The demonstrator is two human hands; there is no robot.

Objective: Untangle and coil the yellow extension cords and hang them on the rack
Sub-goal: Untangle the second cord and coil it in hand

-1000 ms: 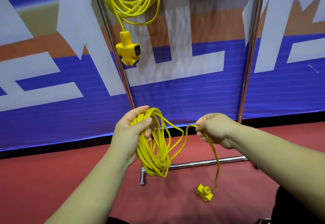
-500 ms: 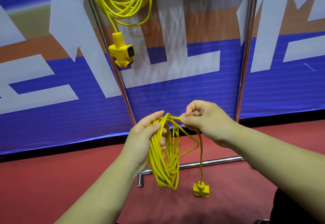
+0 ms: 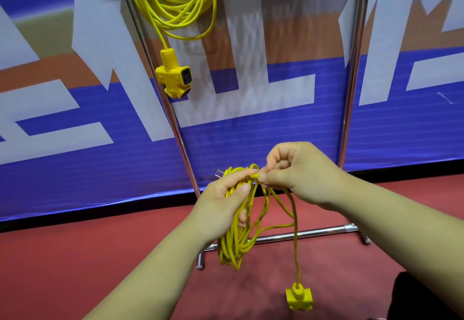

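Already hung: one cord [image 3: 175, 6] on rack [image 3: 160, 78]. Second coil [image 3: 236, 234] gripped by my left hand [image 3: 221, 201]; right hand [image 3: 298, 174] pinches its tail, socket [image 3: 299, 299] dangling.

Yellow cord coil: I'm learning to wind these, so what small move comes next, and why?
Probably lay another loop into the left hand: its grip holds the coil, while the right hand pinches cord whose tail and socket block dangle uncoiled.

cord you're coiling [image 3: 236, 234]: yellow, looped in a hanging bundle in front of the rack [image 3: 352, 73] | its socket end [image 3: 299, 299] dangles below | second yellow coil [image 3: 175, 6] hangs on the rack, socket block [image 3: 173, 75] down
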